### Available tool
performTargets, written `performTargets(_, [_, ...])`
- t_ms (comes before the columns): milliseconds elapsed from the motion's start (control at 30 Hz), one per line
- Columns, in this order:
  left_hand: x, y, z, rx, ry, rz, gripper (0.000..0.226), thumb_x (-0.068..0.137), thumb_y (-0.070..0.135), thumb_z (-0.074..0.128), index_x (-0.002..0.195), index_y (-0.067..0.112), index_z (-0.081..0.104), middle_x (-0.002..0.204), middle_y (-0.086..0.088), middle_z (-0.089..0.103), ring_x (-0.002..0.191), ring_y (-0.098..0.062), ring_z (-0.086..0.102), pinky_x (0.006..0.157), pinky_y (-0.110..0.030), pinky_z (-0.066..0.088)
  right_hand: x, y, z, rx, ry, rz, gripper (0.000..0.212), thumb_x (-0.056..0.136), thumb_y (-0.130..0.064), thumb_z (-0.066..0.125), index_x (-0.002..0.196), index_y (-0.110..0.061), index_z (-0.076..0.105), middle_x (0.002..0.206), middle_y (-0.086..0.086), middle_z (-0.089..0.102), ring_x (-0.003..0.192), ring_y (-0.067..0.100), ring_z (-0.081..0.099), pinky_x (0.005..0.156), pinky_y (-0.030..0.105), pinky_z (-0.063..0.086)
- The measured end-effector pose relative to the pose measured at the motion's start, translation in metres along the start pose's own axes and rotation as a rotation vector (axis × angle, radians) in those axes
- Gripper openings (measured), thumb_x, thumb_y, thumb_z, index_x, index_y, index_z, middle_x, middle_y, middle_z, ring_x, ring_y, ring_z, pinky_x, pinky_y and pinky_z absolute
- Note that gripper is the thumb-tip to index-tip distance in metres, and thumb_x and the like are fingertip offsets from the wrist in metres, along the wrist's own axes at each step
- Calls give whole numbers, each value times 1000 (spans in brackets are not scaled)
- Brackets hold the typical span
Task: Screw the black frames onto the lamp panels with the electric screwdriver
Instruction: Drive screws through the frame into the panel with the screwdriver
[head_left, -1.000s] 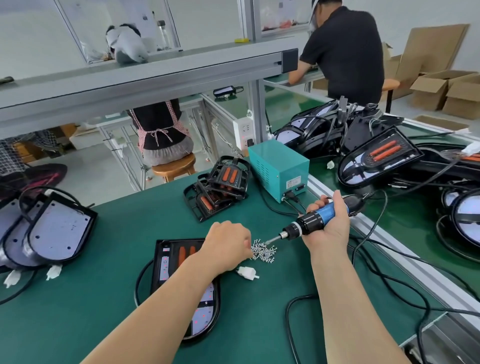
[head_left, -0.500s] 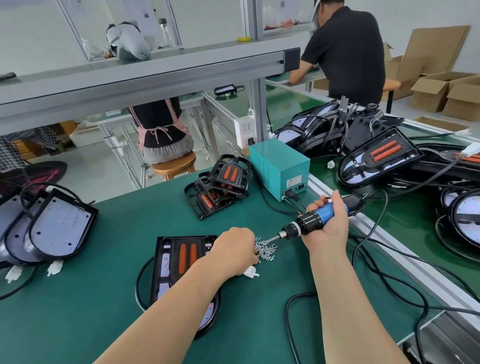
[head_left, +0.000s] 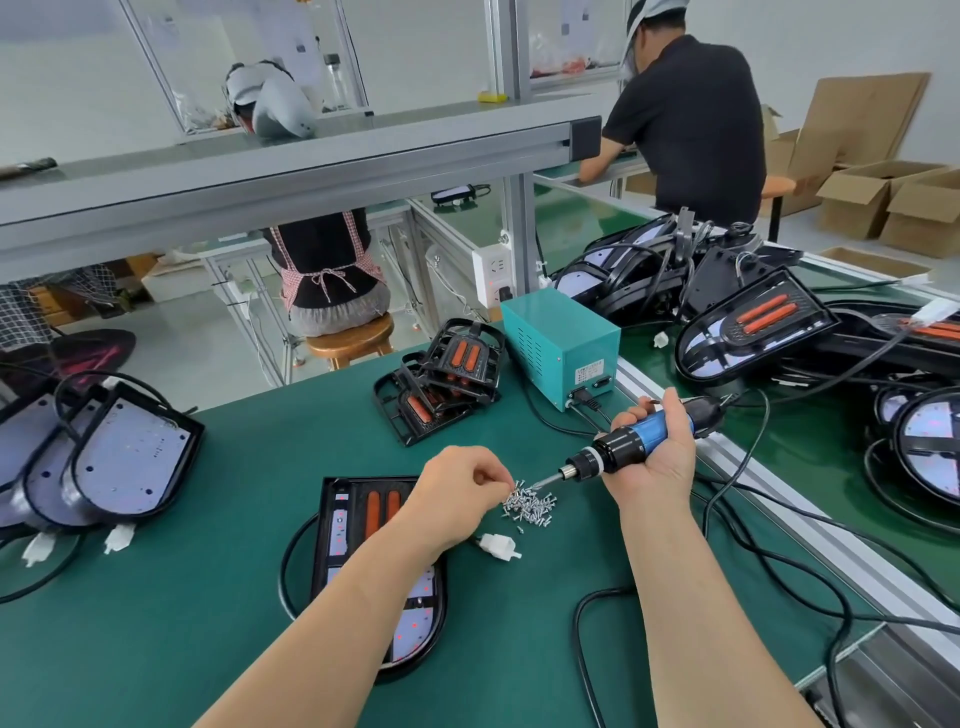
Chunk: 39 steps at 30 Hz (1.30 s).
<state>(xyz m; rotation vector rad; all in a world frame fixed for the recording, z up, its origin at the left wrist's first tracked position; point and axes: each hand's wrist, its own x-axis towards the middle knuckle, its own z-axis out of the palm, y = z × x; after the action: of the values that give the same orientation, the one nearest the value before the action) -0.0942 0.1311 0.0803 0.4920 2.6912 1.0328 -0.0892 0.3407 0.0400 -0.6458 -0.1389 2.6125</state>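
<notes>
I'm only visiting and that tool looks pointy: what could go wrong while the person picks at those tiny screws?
1. The screwdriver in the right hand aims its bit at the screw pile, close to the left hand; a slip or early start might nick a finger.
2. The screws lie loose on the mat, so a nudge could scatter them.
3. A black cable loops by the right arm and may snag.

The desk (head_left: 182, 623) has a dark green top. The electric screwdriver (head_left: 623, 454) is black with a bright blue band. The screws (head_left: 530, 508) are silver, the connector (head_left: 498, 545) beside them white. Near the front edge the black frame (head_left: 355, 499) carries two orange bars. The power box (head_left: 561, 340) toward the far edge is teal. At the left edge the lamp panels (head_left: 130, 462) are pale lilac with black rims.
</notes>
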Motion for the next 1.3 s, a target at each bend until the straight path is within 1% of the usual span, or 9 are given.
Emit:
performTargets(67, [-9, -4, -4, -269, 40, -47, 19, 91, 8, 66, 78, 20, 71, 65, 12, 63, 60, -4, 53, 58, -10, 42, -7, 2, 4, 9, -28, 18, 24, 85, -35, 78, 79, -19, 61, 69, -9, 59, 54, 8, 54, 67, 22, 43])
performTargets(200, [-36, -10, -18, -855, -28, -160, 18, 93, -6, 62, 86, 5, 73, 76, -7, 73, 65, -8, 64, 62, -17, 53, -28, 8, 19, -20, -93, -14, 24, 89, -34, 74, 79, -19, 59, 67, -8, 56, 52, 8, 51, 66, 22, 39])
performTargets(333, [-61, -14, -25, -1161, -74, -189, 17, 84, -7, 66, 84, 4, 79, 81, -13, 70, 66, -12, 62, 64, -22, 55, -58, 16, 37, -81, -135, -52, 23, 91, -31, 72, 77, -18, 58, 67, -7, 56, 56, 9, 49, 64, 21, 41])
performTargets(433, [-78, -15, -26, -1260, -77, -200, 18, 73, 2, 69, 88, 3, 80, 79, -11, 69, 64, -11, 62, 62, -22, 55, -79, 21, 45, -116, -172, -90, 22, 92, -29, 72, 79, -18, 58, 70, -6, 56, 60, 9, 49, 68, 22, 41])
performTargets(533, [-91, -18, -26, -1359, -54, -226, 12, 75, 2, 68, 81, 6, 78, 78, -13, 69, 62, -12, 62, 59, -23, 55, -96, 27, 50, -155, -212, -135, 20, 93, -27, 70, 82, -17, 56, 74, -4, 54, 64, 11, 47, 68, 23, 40])
performTargets(700, [-109, -21, -26, -1598, -52, -339, 11, 75, 4, 72, 84, 5, 68, 83, -14, 68, 64, -15, 62, 57, -23, 55, -117, 38, 53, -181, -237, -179, 19, 95, -23, 69, 81, -17, 57, 71, -4, 52, 62, 10, 47, 60, 21, 45])
performTargets(867, [-122, -18, -28, -1778, -65, -463, 12, 69, 4, 76, 80, -1, 76, 78, -11, 63, 60, -15, 58, 53, -25, 52, -130, 45, 54, -199, -251, -192, 20, 94, -24, 70, 80, -17, 57, 66, -5, 53, 56, 8, 50, 56, 19, 49])
performTargets(1000, [-132, -15, -31, -1855, -90, -480, 22, 65, 0, 77, 87, -3, 75, 80, -12, 64, 60, -15, 58, 51, -26, 52, -140, 50, 57, -212, -255, -192, 21, 93, -25, 71, 80, -17, 58, 60, -5, 56, 50, 8, 55, 54, 19, 51])
performTargets(1300, [-150, -14, -38, -1967, -60, -492, 23, 60, -4, 79, 82, -7, 75, 79, -15, 66, 54, -17, 60, 47, -27, 51, -159, 61, 60, -244, -272, -221, 19, 91, -26, 73, 82, -17, 59, 62, -6, 57, 50, 8, 56, 54, 20, 52])
